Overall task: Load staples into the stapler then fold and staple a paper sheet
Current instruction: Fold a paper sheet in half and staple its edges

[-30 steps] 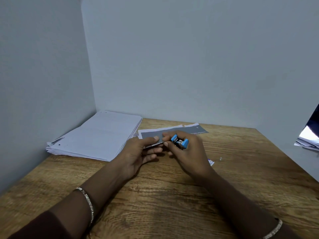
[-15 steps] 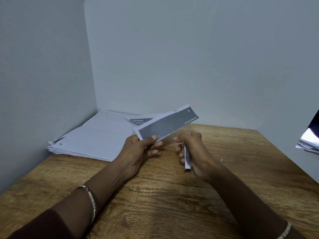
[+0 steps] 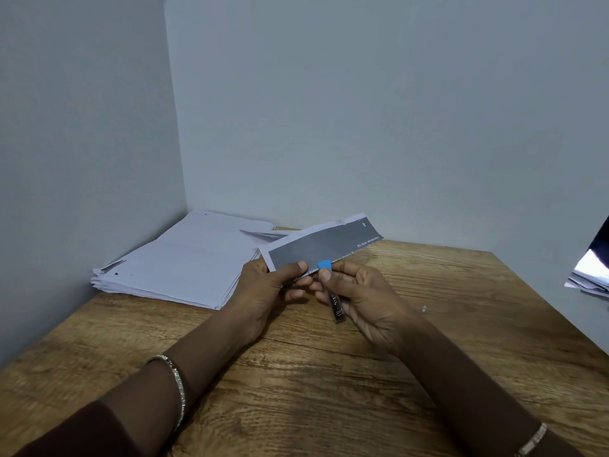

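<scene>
A folded paper sheet (image 3: 324, 244), grey-printed with a white margin, is held raised above the wooden table (image 3: 329, 390), just beyond the two hands, its long edge running from near left to far right. The left hand (image 3: 263, 291) is clamped on the sheet's near left end, thumb on top and fingers beneath. The right hand (image 3: 365, 298) is closed around a small stapler (image 3: 333, 293), of which a blue tip is seen at the sheet's lower edge and a dark metal body extends toward the near side between thumb and fingers. The blue tip is touching or overlapping the sheet's edge; whether the paper sits inside the stapler's mouth cannot be told. A stack of white papers (image 3: 184, 258) lies on the table at far left, against the corner of the walls, with one loose printed sheet lying on its far right part. A small pale object (image 3: 424, 308), too small to identify, rests on the table right of the right hand. A bracelet (image 3: 178, 390) is worn on the left wrist.
</scene>
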